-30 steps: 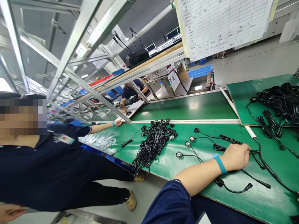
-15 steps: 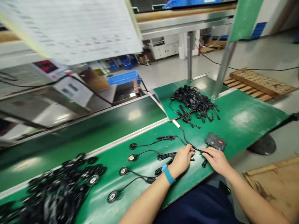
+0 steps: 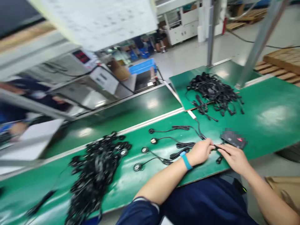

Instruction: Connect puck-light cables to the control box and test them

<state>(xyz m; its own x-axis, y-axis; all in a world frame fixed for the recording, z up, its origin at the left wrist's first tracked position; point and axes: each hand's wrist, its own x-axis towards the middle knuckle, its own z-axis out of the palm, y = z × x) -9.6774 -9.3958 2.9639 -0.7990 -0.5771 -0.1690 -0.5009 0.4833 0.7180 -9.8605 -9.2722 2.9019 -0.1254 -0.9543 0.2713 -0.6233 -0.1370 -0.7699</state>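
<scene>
My left hand (image 3: 199,152), with a blue band on its wrist, pinches the end of a thin black cable. Close beside it, my right hand (image 3: 234,158) pinches a black cable connector (image 3: 217,147). The two sets of fingertips almost meet; whether the ends are joined I cannot tell. Several black cables with round ends (image 3: 145,150) lie side by side to the left, their coiled parts (image 3: 184,145) near my left hand. A black box (image 3: 232,138) with a red mark sits just beyond my right hand. Another black plug (image 3: 219,160) hangs below the fingers.
A large heap of black cables with round ends (image 3: 98,170) lies on the green bench (image 3: 131,184) at left. Another cable pile (image 3: 213,90) rests on a green board at the back. Overhead hangs a paper sheet (image 3: 112,22). A metal post (image 3: 257,43) stands at right. Another person's hand (image 3: 18,128) shows at far left.
The view has swung left, so the bench things appear further right. My left hand has moved from the row of cable ends towards my right hand, and their fingertips are now closer together.
</scene>
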